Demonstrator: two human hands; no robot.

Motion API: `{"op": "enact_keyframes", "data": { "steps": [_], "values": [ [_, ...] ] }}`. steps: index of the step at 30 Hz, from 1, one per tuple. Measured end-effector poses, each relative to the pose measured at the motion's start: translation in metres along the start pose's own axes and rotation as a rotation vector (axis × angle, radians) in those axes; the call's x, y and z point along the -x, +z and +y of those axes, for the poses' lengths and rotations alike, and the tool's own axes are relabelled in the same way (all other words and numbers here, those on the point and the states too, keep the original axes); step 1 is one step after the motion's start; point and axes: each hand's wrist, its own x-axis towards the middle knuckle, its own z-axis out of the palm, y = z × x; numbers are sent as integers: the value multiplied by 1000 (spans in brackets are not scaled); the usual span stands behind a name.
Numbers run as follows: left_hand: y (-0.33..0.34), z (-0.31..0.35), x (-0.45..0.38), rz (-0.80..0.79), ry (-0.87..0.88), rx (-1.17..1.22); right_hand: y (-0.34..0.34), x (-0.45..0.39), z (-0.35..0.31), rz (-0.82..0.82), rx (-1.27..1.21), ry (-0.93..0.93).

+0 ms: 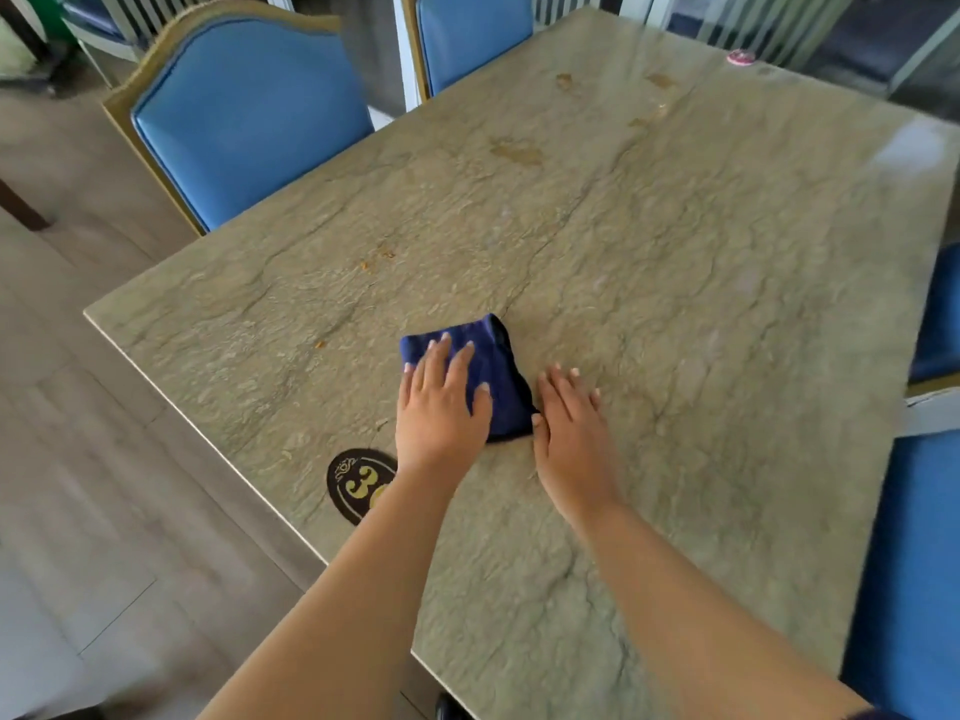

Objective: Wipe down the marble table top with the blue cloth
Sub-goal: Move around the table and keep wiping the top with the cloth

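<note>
A folded dark blue cloth (493, 376) lies on the greenish-beige marble table top (649, 262), near the middle of its near half. My left hand (441, 407) lies flat on the cloth's left part with straight fingers. My right hand (571, 428) rests flat on the bare marble just right of the cloth, its thumb touching the cloth's lower right corner. Several brownish stains and crumbs (517, 150) are scattered over the far and left parts of the table.
A dark oval number plaque (356, 483) sits at the table's left edge beside my left wrist. Blue padded chairs stand at the far left (244, 116), far middle (472, 33) and right side (914, 563). A small pink object (741, 57) lies at the far corner.
</note>
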Motion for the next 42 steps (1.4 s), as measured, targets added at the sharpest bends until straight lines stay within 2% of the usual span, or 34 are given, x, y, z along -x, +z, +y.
{"op": "enact_keyframes", "data": {
  "steps": [2,5,10,12,16,18,22,27,29,33,37,39,42],
  "values": [
    [14,10,-9,-86,25,-173,0,-4,-2,-5,22,23],
    [18,-1,-36,-97,-18,-290,1,-6,-4,-13,79,27],
    [0,-28,-65,-141,-28,-289,1,-8,-4,-73,136,21],
    [-5,-32,-47,-149,21,-245,2,-7,-4,-62,145,22],
    [-23,-52,20,-201,190,-9,2,-5,-7,-24,147,40],
    [-35,-72,41,-221,257,25,1,-5,-9,-68,152,50],
    [-52,-112,19,-186,198,-8,3,-1,-38,-77,64,161],
    [-58,-129,-38,-170,149,-101,24,-5,-99,-76,-54,123],
    [-60,-133,-40,-194,219,-92,33,-9,-118,1,-104,225],
    [-85,-178,7,-289,503,-61,48,-8,-158,117,-138,435],
    [-116,-241,16,-404,731,-88,61,11,-199,95,-48,464],
    [-119,-253,-10,-384,701,-115,64,20,-209,68,67,443],
    [-115,-236,-47,-321,488,-143,64,23,-210,41,129,432]
  ]
}}
